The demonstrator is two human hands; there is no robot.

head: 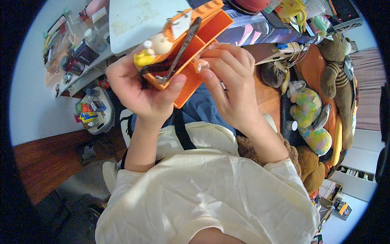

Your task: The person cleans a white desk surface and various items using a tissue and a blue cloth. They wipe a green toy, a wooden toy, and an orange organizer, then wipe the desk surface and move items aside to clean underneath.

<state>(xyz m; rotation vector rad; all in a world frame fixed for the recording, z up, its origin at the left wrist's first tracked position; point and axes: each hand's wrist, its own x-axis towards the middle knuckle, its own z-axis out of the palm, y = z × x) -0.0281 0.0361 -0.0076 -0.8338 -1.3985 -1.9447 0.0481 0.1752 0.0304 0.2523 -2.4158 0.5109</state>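
My left hand (149,88) grips the lower end of an orange plastic organizer box (210,30), which is held up and tilted over my lap. Inside one compartment lie a dark metal tool with a narrow handle (186,42) and a black item. A yellow and cream figurine (161,44) sits on the box's left side, beside a small white panel (182,26). On the other side, my right hand (231,82) pinches a small translucent, crinkled piece (201,65) between thumb and fingers, close to the box's lower compartment.
Ahead is a desk with a white board (134,24), a dark jar (72,65) and a yellow mug (291,10). A small white side table (105,117) with bottles and boxes stands at left. Plush toys (307,106) lie at right; a cream bag (207,137) rests on my lap.
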